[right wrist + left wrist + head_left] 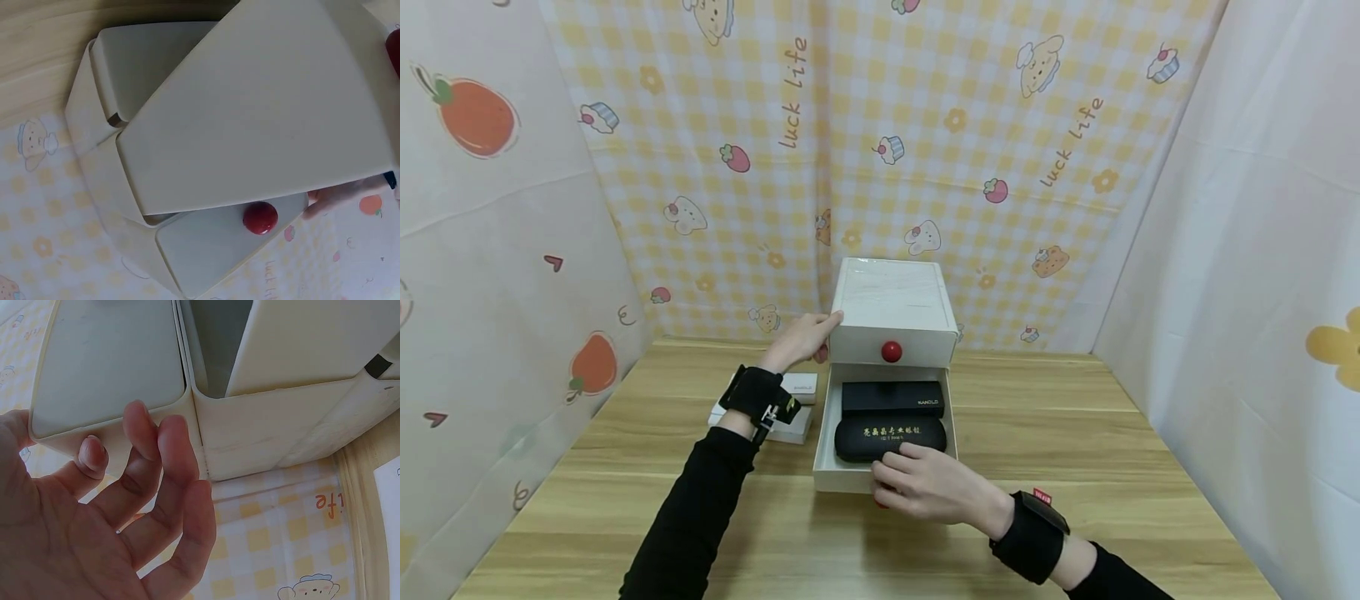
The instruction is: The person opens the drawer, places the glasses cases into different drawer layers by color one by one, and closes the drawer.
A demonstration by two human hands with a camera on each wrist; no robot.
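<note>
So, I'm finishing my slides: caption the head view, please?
Left hand at white drawer unit, right hand on red knob of its open lower drawer, two black cases inside.

Black case (891,450) just past the right-hand fingers (895,477) says 亮晶晶专业眼镜 in gold, black box (880,400) behind it reads NANOLD-ish, backdrop beyond the left-hand fingers (824,323) says "luck life".
</note>
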